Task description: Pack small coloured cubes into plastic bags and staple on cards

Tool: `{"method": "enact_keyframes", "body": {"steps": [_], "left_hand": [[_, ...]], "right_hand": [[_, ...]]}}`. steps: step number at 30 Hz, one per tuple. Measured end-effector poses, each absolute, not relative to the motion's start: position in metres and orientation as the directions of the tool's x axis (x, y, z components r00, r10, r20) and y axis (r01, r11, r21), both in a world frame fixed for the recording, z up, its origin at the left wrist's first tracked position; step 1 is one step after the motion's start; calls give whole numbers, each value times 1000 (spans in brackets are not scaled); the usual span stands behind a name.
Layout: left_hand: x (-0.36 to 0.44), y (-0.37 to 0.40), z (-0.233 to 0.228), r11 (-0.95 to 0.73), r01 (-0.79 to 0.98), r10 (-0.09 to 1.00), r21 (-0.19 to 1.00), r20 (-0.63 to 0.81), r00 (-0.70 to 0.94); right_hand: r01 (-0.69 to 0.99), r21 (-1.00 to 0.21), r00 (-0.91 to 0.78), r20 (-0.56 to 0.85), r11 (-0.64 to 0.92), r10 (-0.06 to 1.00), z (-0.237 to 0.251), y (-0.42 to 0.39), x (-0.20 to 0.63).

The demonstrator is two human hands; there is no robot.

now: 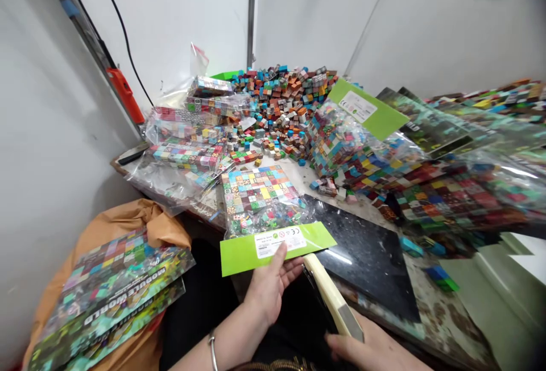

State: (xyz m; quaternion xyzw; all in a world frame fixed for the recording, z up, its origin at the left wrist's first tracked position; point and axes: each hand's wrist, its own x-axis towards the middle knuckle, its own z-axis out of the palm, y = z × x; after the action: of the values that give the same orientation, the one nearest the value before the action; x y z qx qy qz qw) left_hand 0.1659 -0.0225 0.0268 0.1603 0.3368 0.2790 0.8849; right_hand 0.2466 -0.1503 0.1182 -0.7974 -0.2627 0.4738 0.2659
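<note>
Fingers of the left hand (pixel 267 288) pinch the green card (pixel 277 247) that tops a clear bag (pixel 260 200) of small coloured blocks, thumb on the white label and the other fingers beneath it. That bag lies at the near edge of the worktop (pixel 384 211), its far end pointing toward the wall. Just to its right, the right hand (pixel 371 348) is closed around the base of a cream stapler (pixel 330 297) — its nose comes up under the card's lower edge, beside the left thumb. A dark slab (pixel 367 257) lies on the worktop next to the stapler. Further back, a heap of loose blocks (pixel 290 103) fills the far corner, with more filled bags (pixel 187 149) along the left edge and others (pixel 426 183) piled to the right. Off the worktop's left end, printed sheets (pixel 111 291) rest on a brown sack (pixel 128 223).
</note>
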Motion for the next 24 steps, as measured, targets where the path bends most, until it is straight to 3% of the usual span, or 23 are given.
{"method": "enact_keyframes", "body": {"steps": [5,13,24], "left_hand": [[134,-16,30,801,-382,591,461,-506,628],[115,4,26,670,-471,735,574,-603,311],[115,3,22,642,-476,761,601,-576,300]], "right_hand": [[202,-673,357,-626,-711,694,105,-143,247],[255,-676,327,-612,-691,720,105,-138,241],[220,-675,301,-640,-704,707,99,-128,236]]}}
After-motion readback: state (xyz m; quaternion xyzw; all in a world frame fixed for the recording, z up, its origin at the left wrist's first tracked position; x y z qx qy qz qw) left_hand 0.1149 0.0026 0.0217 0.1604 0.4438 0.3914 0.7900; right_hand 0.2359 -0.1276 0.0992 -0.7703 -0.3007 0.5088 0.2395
